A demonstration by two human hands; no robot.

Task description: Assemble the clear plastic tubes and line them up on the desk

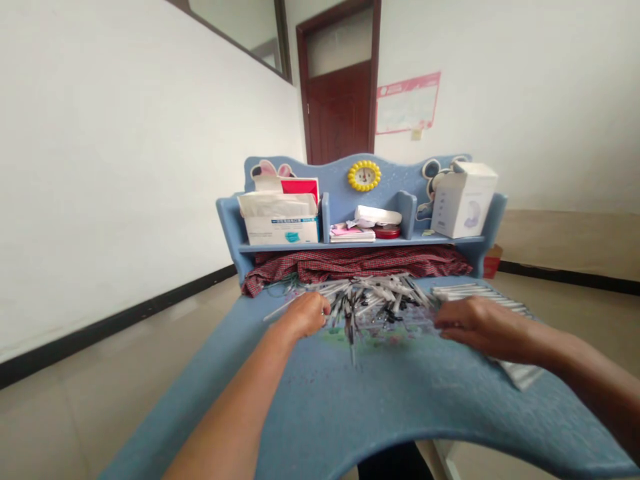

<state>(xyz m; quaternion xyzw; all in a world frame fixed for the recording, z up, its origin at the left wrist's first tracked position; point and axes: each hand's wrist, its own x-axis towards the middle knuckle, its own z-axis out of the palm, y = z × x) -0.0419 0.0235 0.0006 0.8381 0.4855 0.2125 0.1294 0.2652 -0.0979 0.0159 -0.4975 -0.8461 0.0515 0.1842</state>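
A loose heap of pens (385,293), with clear barrels and black parts, lies at the back middle of the blue desk (350,413). My left hand (307,313) is at the heap's left edge with its fingers curled closed; whatever is in them is too small to make out. A thin pale stick (278,311) lies just behind that hand. To the right of the heap, my right hand (470,321) is closed, fingertips pointing left, and I cannot make out anything in it. Beneath and behind it runs a row of pens (467,291), laid side by side.
Red checked cloth (350,263) is bunched under the shelf (280,247). On the shelf stand a mask box (283,223), some papers with a white case (377,215), and a tall white box (463,200). The desk's front edge curves inward.
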